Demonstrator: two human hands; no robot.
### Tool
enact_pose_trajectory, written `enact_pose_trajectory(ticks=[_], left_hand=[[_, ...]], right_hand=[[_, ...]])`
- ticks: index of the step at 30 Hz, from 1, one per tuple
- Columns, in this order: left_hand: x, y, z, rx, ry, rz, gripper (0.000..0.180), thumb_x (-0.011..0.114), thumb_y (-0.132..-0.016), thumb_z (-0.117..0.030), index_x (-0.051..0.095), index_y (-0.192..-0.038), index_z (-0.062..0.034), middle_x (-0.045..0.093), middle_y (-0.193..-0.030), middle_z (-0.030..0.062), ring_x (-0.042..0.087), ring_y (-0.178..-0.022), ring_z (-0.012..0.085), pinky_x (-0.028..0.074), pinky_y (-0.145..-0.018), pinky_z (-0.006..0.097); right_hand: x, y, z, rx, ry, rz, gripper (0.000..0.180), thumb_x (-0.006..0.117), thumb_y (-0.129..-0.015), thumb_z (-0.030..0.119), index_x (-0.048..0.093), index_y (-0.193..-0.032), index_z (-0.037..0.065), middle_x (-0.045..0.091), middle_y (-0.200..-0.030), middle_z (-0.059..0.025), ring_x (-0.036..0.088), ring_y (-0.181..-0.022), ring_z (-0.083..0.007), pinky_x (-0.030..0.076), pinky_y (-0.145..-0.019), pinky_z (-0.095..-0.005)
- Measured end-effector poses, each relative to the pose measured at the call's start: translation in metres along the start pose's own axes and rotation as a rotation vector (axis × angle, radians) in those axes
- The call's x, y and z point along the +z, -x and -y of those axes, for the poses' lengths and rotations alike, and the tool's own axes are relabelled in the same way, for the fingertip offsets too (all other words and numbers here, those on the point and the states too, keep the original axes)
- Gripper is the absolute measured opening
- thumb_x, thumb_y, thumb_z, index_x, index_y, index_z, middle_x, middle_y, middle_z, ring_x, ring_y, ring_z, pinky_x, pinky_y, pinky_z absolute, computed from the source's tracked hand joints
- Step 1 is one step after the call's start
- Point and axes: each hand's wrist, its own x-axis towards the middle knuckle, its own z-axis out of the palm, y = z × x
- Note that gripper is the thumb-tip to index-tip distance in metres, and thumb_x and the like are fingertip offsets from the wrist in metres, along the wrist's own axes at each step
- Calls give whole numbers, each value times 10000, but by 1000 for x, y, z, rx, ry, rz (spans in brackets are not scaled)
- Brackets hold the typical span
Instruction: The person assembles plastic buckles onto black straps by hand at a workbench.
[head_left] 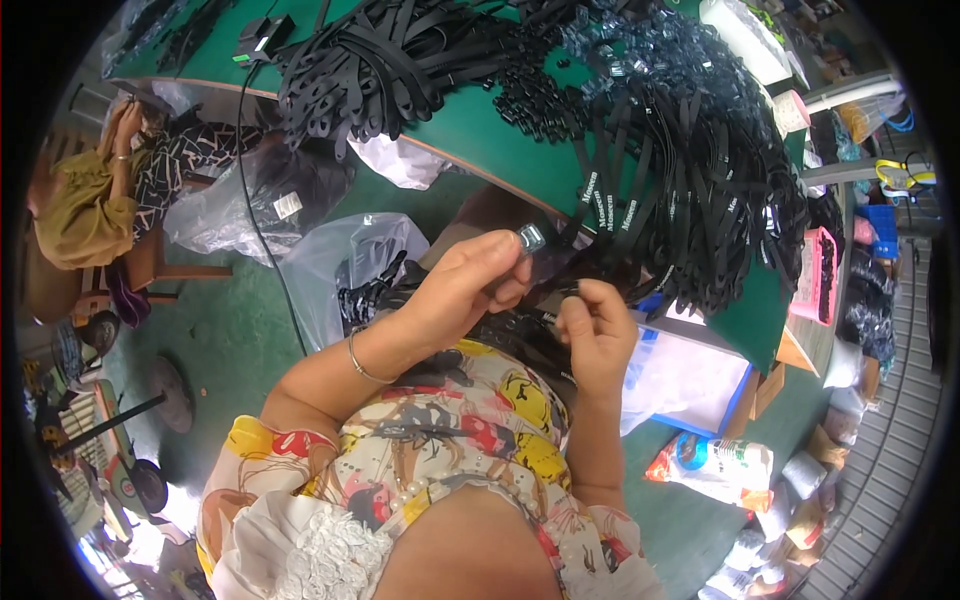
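Note:
My left hand is raised in front of me and pinches a small silvery metal buckle on the end of a black strap. My right hand sits just to the right and lower, its fingers closed on the same strap where it runs down toward my lap. A thin bangle circles my left wrist. More black straps lie across my lap under both hands.
A green table ahead carries big heaps of black straps and straps hanging off its edge. Clear plastic bags of parts stand on the floor at left. Another person sits far left. A white box is at right.

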Motion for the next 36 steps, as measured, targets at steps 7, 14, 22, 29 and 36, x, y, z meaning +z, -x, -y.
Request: enact_pose_trajectory(ticks=[7, 14, 22, 29, 36], left_hand=[[9, 3, 3, -39, 158, 23, 336, 399, -945, -307, 449, -723, -61, 383, -573, -3, 322, -529, 83, 280, -509, 213], [13, 8, 4, -84, 230, 9, 386, 332, -956, -337, 407, -683, -75, 363, -536, -11, 314, -504, 95, 322, -585, 236], [17, 9, 1, -121, 294, 5, 420, 315, -955, -372, 400, -673, -72, 354, -522, -9, 298, -482, 97, 262, -459, 213], [14, 13, 12, -265, 441, 64, 399, 335, -953, -356, 420, -695, -64, 373, -545, 2, 317, -502, 95, 281, -480, 215], [12, 9, 9, -213, 447, 75, 433, 307, -949, -402, 416, -669, -90, 374, -521, -9, 316, -480, 101, 292, -512, 207]], right_hand=[[18, -6, 4, -476, 528, -177, 136, 635, -747, 19, 597, -876, -3, 599, -704, -104, 567, -543, -203, 433, -500, -272], [20, -7, 1, -646, 604, -238, 137, 642, -723, 12, 590, -849, 1, 581, -660, -99, 547, -496, -233, 424, -475, -300], [22, -6, 4, -704, 603, -150, 135, 632, -723, 0, 588, -848, -22, 572, -640, -103, 536, -489, -223, 416, -455, -302], [25, -12, 4, -744, 611, -205, 123, 624, -718, -13, 586, -834, -30, 583, -659, -118, 547, -504, -240, 428, -468, -307], [19, -9, -4, -758, 602, -158, 152, 650, -685, -20, 579, -819, -23, 599, -681, -126, 565, -521, -250, 445, -474, -311]])
